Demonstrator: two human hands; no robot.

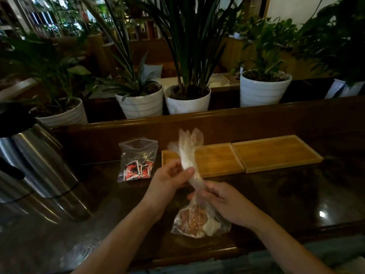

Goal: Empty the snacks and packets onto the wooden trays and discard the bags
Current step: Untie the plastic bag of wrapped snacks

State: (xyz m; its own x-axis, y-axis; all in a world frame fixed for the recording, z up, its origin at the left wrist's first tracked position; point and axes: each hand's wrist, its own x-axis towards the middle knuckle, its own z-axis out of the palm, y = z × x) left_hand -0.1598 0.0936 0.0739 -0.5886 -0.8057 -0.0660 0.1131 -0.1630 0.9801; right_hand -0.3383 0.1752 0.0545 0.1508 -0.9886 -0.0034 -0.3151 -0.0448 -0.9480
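The left hand (171, 179) pinches the twisted neck of a clear, thin plastic bag of brown snacks (197, 220), thumb pressed against the film. The right hand (227, 202) curls its fingers round the same neck just below, above the bulging bottom that sits on the dark glossy wooden table (296, 194). The bag's loose top stands up in front of the near-left of two shallow, pale wooden trays (219, 159); the second tray (276, 152) lies touching it on the right. Left of the trays, a clear zip-top bag of red-and-white packets (138, 160) stands on the table. Further left stands a tall steel flask (39, 165). Beyond the trays, behind the table's raised edge, stand white potted plants (187, 99).
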